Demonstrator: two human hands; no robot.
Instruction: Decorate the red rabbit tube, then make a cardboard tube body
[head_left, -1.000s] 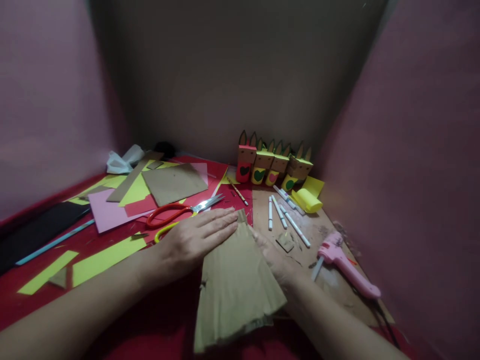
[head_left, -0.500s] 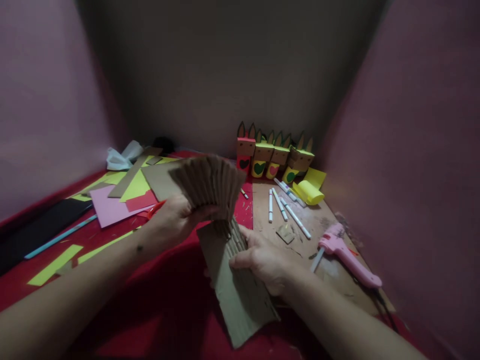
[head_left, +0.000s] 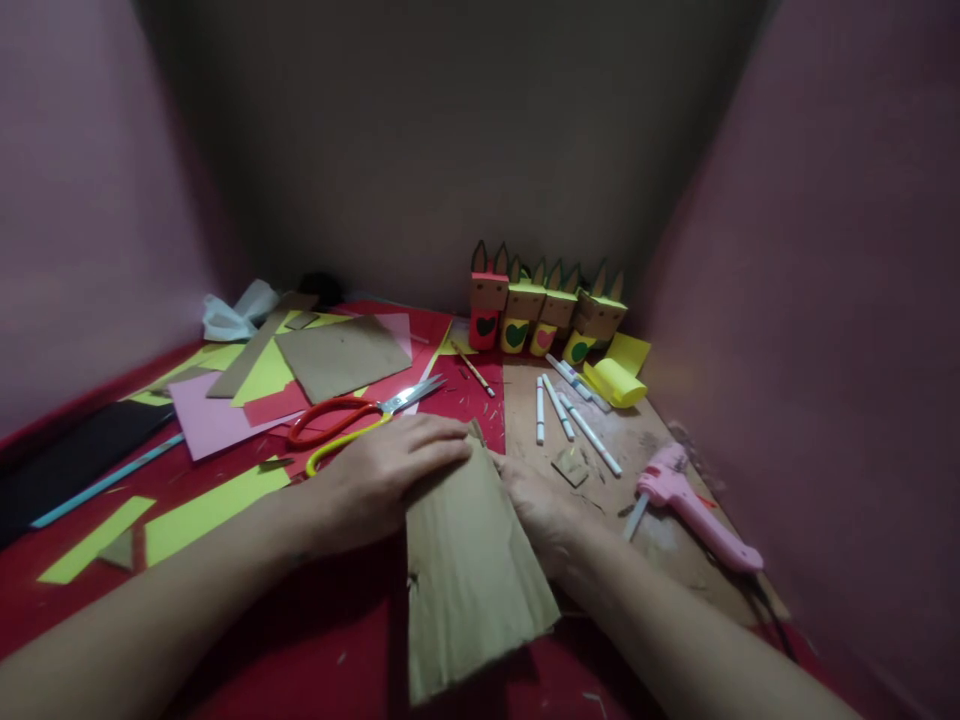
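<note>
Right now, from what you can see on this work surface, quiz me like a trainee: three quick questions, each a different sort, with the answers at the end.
1. True or false: the left hand touches the nearest cardboard piece.
2. Which lies on the brown board?
A. the scissors
B. the pink glue gun
C. the black sheet
3. Fill in: the leftmost eared figure has a ____ body.

Key: 1. True. 2. B. 3. Red.

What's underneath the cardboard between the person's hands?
Beyond the near edge of the cardboard, red table covering shows. Whatever lies directly beneath is covered, as are most fingers of the right hand.
</note>
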